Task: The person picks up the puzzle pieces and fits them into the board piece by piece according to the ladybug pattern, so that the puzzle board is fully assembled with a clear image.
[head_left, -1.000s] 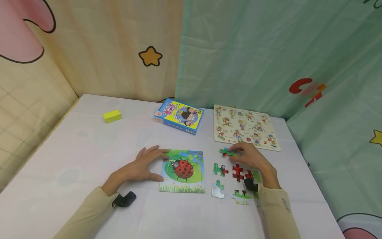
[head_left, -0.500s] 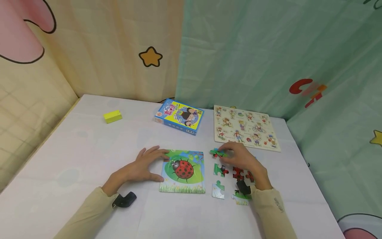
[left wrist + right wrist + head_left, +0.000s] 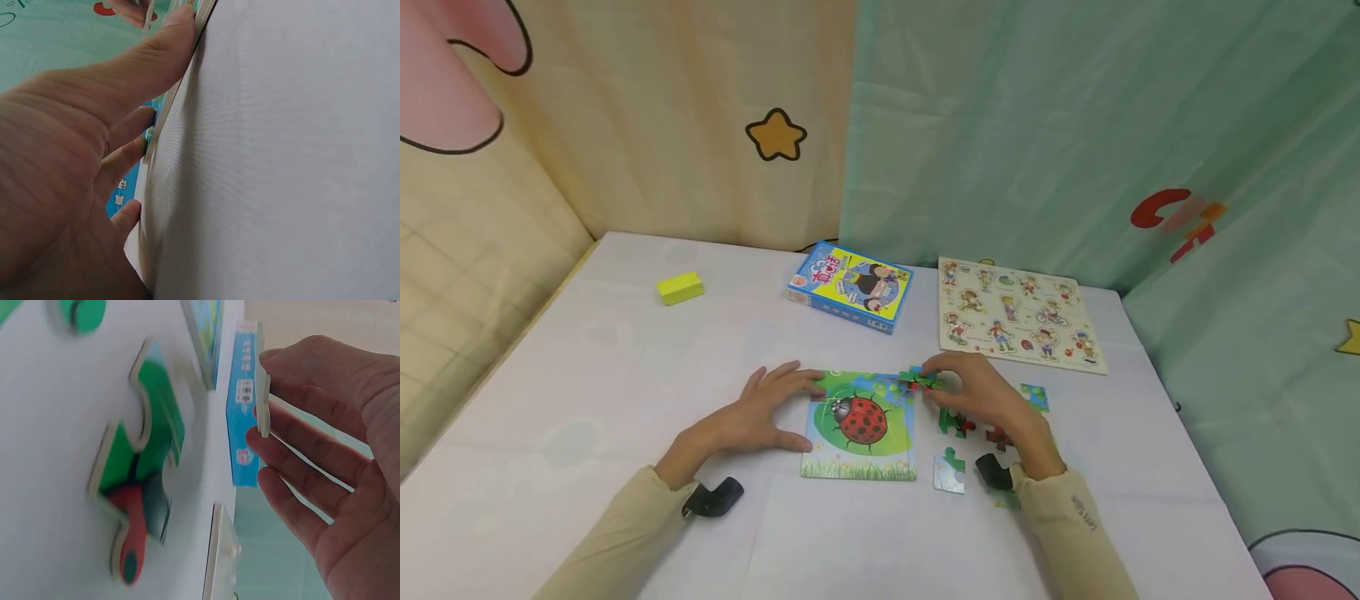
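In the head view a square ladybug puzzle board (image 3: pixel 842 462) lies flat on the table. My left hand (image 3: pixel 752 425) touches its left side, fingers spread, with the thumb (image 3: pixel 169 37) against the edge in the left wrist view. My right hand (image 3: pixel 988 396) pinches a green and red jigsaw piece (image 3: pixel 917 379) between thumb and fingers, overlapping the board's upper right corner. Seen edge-on in the right wrist view, the held piece (image 3: pixel 263 387) is thin and pale. Under the right hand lies another jigsaw piece (image 3: pixel 159 400), green with red and black.
More loose pieces lie right of the board, among them a pale blue piece (image 3: pixel 949 475) and a blue-green one (image 3: pixel 1034 396). Further back are a blue and yellow box (image 3: pixel 850 287), a wooden board with figures (image 3: pixel 1018 312) and a yellow block (image 3: pixel 681 288).
My right hand has carried the pinched jigsaw piece leftward, from beside the loose pieces to the board's upper right corner. The left hand has stayed at the board's left side.
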`<state>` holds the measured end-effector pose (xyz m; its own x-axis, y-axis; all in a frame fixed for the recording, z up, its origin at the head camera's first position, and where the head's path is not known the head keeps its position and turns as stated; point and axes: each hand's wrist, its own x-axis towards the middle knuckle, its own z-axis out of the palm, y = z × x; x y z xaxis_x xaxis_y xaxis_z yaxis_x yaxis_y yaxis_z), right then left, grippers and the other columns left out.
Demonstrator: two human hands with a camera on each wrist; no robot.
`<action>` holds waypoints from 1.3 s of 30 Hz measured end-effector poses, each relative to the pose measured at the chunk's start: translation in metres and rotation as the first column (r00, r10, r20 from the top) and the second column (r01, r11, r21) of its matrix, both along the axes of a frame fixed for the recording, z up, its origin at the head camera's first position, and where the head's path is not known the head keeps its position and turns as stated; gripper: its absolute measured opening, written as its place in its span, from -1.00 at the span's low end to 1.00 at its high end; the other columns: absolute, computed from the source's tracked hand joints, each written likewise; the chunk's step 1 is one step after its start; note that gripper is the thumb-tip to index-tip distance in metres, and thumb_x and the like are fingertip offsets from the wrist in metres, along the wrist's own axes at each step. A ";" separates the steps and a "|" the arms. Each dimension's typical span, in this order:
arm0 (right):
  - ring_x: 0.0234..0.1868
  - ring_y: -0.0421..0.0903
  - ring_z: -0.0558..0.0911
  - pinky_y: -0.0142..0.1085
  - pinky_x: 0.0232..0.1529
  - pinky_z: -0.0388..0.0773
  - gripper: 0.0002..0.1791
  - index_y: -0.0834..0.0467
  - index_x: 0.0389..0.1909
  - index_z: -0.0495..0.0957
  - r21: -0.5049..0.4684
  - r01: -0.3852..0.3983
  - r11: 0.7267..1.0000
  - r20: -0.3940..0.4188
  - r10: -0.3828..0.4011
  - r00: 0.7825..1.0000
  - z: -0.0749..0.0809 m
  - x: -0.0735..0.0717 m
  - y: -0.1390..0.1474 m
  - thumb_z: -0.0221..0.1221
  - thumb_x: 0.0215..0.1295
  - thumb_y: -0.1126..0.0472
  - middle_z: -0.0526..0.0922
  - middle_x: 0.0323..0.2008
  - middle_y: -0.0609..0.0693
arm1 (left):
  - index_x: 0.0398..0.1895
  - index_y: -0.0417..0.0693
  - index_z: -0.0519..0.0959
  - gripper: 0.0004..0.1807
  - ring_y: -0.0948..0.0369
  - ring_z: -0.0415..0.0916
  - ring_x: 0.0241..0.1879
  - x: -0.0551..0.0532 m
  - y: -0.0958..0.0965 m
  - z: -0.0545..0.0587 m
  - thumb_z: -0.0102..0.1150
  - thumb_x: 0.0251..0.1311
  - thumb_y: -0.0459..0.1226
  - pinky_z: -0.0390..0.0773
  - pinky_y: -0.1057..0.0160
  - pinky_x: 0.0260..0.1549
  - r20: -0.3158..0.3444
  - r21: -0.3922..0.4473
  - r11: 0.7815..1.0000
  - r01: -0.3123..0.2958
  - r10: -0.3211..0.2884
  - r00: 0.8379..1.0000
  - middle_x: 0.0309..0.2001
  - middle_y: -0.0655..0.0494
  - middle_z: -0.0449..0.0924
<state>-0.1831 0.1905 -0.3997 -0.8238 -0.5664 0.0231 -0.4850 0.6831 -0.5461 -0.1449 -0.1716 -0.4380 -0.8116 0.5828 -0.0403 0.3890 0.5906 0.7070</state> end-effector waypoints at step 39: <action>0.20 0.02 0.56 -0.09 0.29 0.50 -0.69 0.20 0.07 0.69 0.162 -0.165 0.973 -0.017 0.170 0.985 -0.007 0.005 -0.081 0.28 0.35 0.22 0.66 0.11 0.06 | 0.26 0.13 0.52 -0.31 -0.16 -0.13 0.56 0.001 0.004 0.002 0.47 0.04 0.07 -0.33 -0.45 0.41 -0.060 -0.054 0.999 -0.008 0.005 0.998 0.51 0.09 0.24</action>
